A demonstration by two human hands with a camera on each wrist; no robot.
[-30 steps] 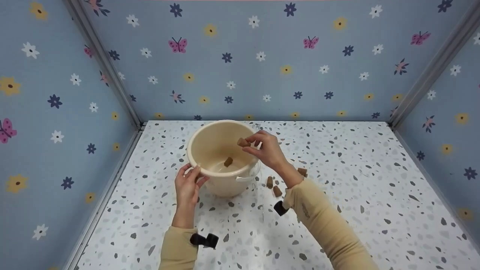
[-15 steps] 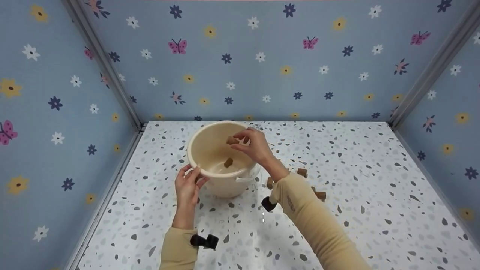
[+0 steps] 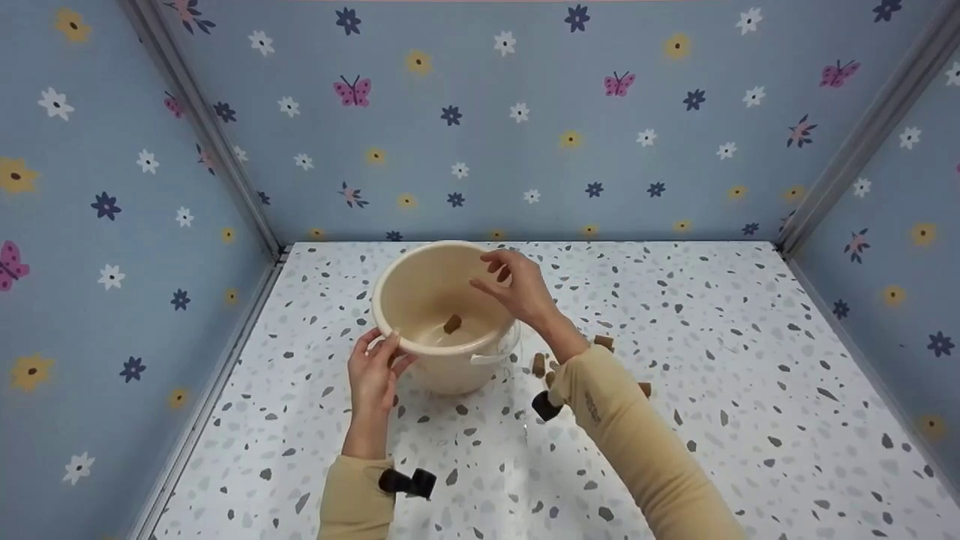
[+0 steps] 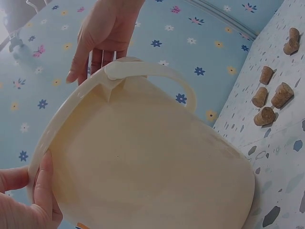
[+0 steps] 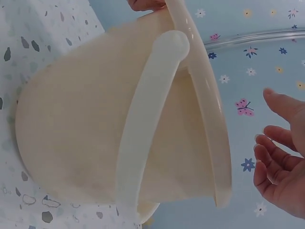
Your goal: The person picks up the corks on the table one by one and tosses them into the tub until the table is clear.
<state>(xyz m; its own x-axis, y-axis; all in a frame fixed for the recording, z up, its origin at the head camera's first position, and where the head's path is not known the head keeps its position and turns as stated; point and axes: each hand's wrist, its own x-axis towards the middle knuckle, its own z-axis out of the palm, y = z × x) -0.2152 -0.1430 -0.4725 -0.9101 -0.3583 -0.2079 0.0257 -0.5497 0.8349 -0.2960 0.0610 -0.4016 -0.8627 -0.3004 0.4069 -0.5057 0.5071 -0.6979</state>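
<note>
A cream plastic bucket (image 3: 450, 375) with a pale handle (image 5: 145, 114) stands on the speckled table, mouth tilted toward me in the head view. My left hand (image 3: 373, 375) pinches its rim at the near left, thumb and fingers on either side of the wall. Over the right part of the rim is my right hand (image 3: 523, 289), fingers spread and loosely bent, nothing between them. One brown cork (image 3: 452, 324) lies on the bucket's floor. The right part of the inside is hidden behind the right hand.
Several tapered corks (image 4: 282, 95) lie on the table (image 3: 735, 420) right of the bucket, partly covered by the right sleeve (image 3: 637, 442) in the head view. A flowered blue wall (image 3: 480, 127) closes off the back, with more panels at both sides.
My right hand carried a cork left over the bucket's mouth, let it go, and drew back slightly right with its fingers apart. The left hand stayed on the rim.
</note>
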